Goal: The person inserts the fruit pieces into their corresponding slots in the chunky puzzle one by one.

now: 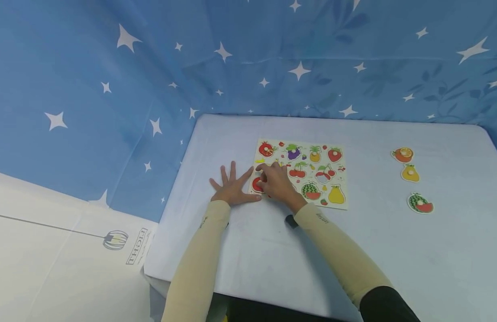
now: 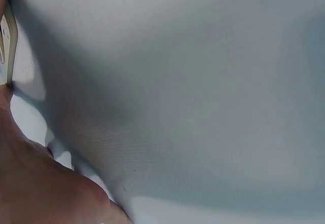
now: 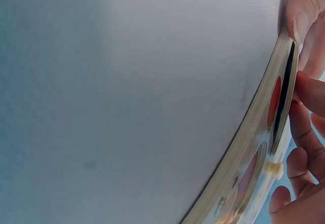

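Note:
A fruit puzzle board [image 1: 343,192] lies on the white table, with pictures and knobbed pieces in it. My left hand [image 1: 231,190] is spread flat at the board's left edge, its thumb and index finger touching the edge. Over the board's lower left, my right hand [image 1: 278,184] has curled fingers beside a round red fruit [image 1: 257,184]. Close up in the right wrist view, its fingertips [image 3: 309,94] pinch a thin puzzle piece [image 3: 289,97], tilted with a dark gap beneath it. The face of that piece is hidden.
On the right of the white table [image 1: 252,255] lie three loose pieces: an orange [image 1: 403,154], a yellow pear [image 1: 411,173] and a watermelon [image 1: 420,203]. A blue starred curtain [image 1: 248,44] hangs behind the table.

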Tool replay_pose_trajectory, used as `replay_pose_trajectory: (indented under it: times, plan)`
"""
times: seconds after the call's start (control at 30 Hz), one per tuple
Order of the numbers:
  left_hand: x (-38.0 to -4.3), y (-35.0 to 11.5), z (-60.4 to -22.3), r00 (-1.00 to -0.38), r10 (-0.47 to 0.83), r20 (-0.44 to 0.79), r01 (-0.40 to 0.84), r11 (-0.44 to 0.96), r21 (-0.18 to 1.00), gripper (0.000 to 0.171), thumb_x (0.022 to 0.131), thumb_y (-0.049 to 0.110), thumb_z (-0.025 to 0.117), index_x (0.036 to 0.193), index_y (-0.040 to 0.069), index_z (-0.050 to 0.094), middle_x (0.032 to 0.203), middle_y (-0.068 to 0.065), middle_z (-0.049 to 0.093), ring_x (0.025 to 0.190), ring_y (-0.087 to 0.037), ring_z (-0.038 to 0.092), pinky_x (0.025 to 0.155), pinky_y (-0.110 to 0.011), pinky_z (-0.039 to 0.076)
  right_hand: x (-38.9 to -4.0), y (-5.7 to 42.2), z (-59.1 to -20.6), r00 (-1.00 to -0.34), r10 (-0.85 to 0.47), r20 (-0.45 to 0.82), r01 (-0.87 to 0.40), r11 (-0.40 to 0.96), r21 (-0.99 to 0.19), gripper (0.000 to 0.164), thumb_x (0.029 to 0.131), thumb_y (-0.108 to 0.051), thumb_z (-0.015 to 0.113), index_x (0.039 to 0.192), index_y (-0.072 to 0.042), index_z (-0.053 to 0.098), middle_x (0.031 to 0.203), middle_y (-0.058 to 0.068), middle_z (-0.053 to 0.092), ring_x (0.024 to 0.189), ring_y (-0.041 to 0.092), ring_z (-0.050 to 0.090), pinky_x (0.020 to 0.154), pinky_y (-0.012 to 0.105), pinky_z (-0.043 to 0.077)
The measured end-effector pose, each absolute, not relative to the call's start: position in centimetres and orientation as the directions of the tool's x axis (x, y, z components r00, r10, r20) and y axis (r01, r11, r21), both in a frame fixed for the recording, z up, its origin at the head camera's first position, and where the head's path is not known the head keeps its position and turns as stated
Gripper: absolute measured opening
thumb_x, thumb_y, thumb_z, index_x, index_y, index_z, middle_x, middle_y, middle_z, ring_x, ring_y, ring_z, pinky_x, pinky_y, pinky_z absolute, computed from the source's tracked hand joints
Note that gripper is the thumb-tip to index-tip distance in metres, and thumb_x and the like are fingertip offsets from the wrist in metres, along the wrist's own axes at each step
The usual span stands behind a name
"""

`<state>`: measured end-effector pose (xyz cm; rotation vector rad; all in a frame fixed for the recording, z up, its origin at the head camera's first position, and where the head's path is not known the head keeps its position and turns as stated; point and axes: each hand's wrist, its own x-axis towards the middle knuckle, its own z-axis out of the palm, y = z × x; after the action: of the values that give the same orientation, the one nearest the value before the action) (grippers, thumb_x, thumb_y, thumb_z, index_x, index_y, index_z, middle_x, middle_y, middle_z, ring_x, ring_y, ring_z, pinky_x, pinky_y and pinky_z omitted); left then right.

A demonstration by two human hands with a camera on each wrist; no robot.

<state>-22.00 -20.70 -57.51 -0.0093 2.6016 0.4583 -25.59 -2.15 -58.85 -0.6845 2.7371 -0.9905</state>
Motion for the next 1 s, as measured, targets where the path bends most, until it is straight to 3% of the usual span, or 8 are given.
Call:
replay_pose_trajectory:
  times: [0.27, 0.57, 0.77, 1.0]
  plan:
    - [-21.96, -20.73, -57.51, -0.879, 0.073, -0.470, -0.094, 0.942, 0.321, 0.106, 0.087, 0.074, 0.074, 0.171, 0.047, 0.014, 0.177, -0.012, -0.021, 0.157, -0.045, -0.028, 0.113, -0.084, -0.010, -25.63, -2.39, -58.89, -0.879, -0.477, 0.014, -0.389, 0.698, -0.602, 0.040, 0.096, -0.011, 0.082, 0.134, -0.007, 0.069, 0.088, 0.001, 0.066, 0.100, 0.026, 0.052, 0.097, 0.051, 0.034]
    - [-21.98, -20.67, -57.55, -0.882, 0.076, -0.465, -0.087, 0.944, 0.318, 0.106, 0.088, 0.074, 0.073, 0.171, 0.048, 0.013, 0.177, -0.012, -0.023, 0.157, -0.045, -0.029, 0.113, -0.084, -0.010, -25.90, -2.19, -58.52, -0.824, -0.566, 0.018, -0.482, 0.686, -0.545, 0.037, 0.097, -0.006, 0.078, 0.134, -0.007, 0.069, 0.093, 0.003, 0.072, 0.102, 0.026, 0.052, 0.098, 0.050, 0.037]
    - [-21.96, -20.71, -57.66, -0.883, 0.077, -0.463, -0.083, 0.946, 0.314, 0.105, 0.088, 0.074, 0.073, 0.171, 0.048, 0.012, 0.177, -0.013, -0.023, 0.157, -0.046, -0.029, 0.113, -0.085, -0.008, -26.16, -2.02, -58.48, -0.783, -0.622, 0.011, -0.523, 0.649, -0.553, 0.033, 0.098, -0.004, 0.076, 0.131, -0.006, 0.069, 0.100, 0.006, 0.073, 0.104, 0.026, 0.051, 0.099, 0.047, 0.042]
    - [-22.03, -20.69, -57.59, -0.881, 0.078, -0.467, -0.088, 0.942, 0.324, 0.106, 0.088, 0.073, 0.074, 0.171, 0.047, 0.013, 0.176, -0.013, -0.023, 0.157, -0.046, -0.029, 0.113, -0.085, -0.009, -26.22, -1.86, -58.70, -0.779, -0.627, 0.019, -0.531, 0.643, -0.552, 0.029, 0.099, -0.003, 0.076, 0.127, -0.006, 0.070, 0.099, 0.005, 0.071, 0.103, 0.026, 0.052, 0.096, 0.045, 0.044]
